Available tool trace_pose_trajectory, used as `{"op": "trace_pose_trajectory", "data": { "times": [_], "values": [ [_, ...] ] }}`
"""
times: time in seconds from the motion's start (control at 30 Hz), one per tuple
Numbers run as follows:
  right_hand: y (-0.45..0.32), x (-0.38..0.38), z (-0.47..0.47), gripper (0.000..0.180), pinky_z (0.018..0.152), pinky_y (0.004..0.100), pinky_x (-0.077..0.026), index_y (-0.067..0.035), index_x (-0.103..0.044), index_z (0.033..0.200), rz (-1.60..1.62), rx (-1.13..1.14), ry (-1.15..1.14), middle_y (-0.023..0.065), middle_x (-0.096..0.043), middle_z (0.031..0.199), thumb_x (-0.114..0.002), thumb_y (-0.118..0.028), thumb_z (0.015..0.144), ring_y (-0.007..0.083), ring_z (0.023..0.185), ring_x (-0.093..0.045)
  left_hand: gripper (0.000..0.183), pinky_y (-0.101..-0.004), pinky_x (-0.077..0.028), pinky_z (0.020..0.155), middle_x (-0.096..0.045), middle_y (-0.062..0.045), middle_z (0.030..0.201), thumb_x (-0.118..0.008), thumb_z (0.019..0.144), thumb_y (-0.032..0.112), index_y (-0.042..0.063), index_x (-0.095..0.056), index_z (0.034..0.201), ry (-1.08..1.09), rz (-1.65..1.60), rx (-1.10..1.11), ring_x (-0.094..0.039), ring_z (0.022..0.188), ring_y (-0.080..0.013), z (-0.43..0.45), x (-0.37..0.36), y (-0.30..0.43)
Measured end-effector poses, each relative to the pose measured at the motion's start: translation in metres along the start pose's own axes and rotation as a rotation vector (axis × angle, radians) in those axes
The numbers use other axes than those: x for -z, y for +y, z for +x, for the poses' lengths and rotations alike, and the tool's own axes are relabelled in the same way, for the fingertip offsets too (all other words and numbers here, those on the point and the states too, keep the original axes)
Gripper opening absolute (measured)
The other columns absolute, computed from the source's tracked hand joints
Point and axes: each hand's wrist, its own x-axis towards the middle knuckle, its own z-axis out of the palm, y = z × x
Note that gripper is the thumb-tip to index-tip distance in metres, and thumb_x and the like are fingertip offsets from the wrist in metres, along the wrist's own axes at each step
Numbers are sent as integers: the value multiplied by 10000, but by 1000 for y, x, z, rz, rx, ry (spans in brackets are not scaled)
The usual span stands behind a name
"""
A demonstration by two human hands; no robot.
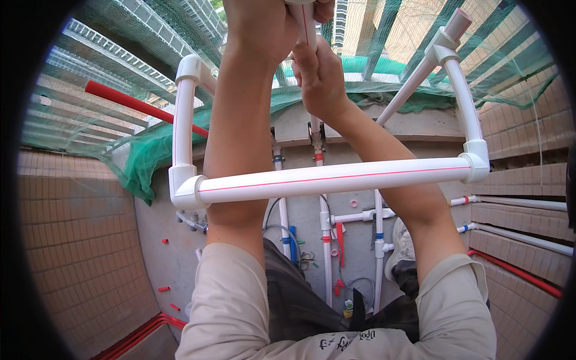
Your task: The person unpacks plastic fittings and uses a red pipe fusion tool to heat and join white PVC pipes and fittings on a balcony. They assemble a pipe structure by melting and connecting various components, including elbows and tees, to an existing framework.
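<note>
Both my arms reach up through a frame of white plastic pipe with a thin red stripe and elbow fittings. My left hand closes around a white fitting and pipe at the top edge, partly cut off by the picture's rim. Just below it, my right hand grips the striped white pipe. A white elbow tops the frame's left side. On the right, a tee fitting joins a short pipe stub pointing up. What supports the frame is hidden.
White pipes with red and blue bands run along the concrete floor between my legs. Red pipe slants at left beside green netting over metal bars. Tiled walls stand on both sides. Small red offcuts lie on the floor.
</note>
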Motion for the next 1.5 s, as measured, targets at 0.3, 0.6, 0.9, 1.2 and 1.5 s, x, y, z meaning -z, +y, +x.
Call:
{"op": "trace_pose_trajectory", "data": {
  "times": [0.3, 0.6, 0.9, 1.2, 1.5],
  "values": [
    [2, -1, 0, 368, 564, 424, -460, 21, -509, 968, -60, 20, 18, 180, -593, 665, -528, -334, 1063, 347, 580, -588, 319, -335, -464, 499, -600, -105, 674, -487, 1005, 271, 37, -605, 822, 17, -34, -13, -570, 544, -214, -2, -2, -2],
    [0, -4, 1, 383, 571, 454, -454, 16, -499, 943, -88, -13, 30, 201, -577, 670, -502, -349, 1061, 396, 596, -584, 292, -330, -457, 499, -610, -97, 690, -487, 1012, 245, 31, -606, 854, 88, -60, -3, -594, 561, -209, -4, -3, 0],
    [0, -4, 0, 392, 570, 445, -451, 15, -495, 938, -80, 17, 33, 201, -574, 670, -503, -357, 1064, 394, 593, -581, 296, -324, -466, 497, -624, -96, 720, -491, 1019, 252, 17, -615, 889, 45, -118, 7, -603, 561, -215, -1, 4, -5],
    [4, -7, 3, 409, 565, 424, -456, 20, -521, 967, -33, 38, 76, 189, -584, 674, -510, -376, 1066, 368, 586, -578, 400, -310, -479, 560, -633, -111, 739, -502, 1020, 355, 6, -631, 873, -40, 100, -202, -605, 592, -199, -9, -5, 4],
    [3, -8, -2, 453, 557, 453, -467, 19, -519, 916, -53, 57, 105, 206, -595, 654, -556, -415, 1042, 422, 593, -600, 341, -302, -452, 464, -590, -121, 667, -544, 939, 332, 33, -580, 779, -52, 192, -217, -560, 495, -207, -4, -1, -5]
  ]
}}
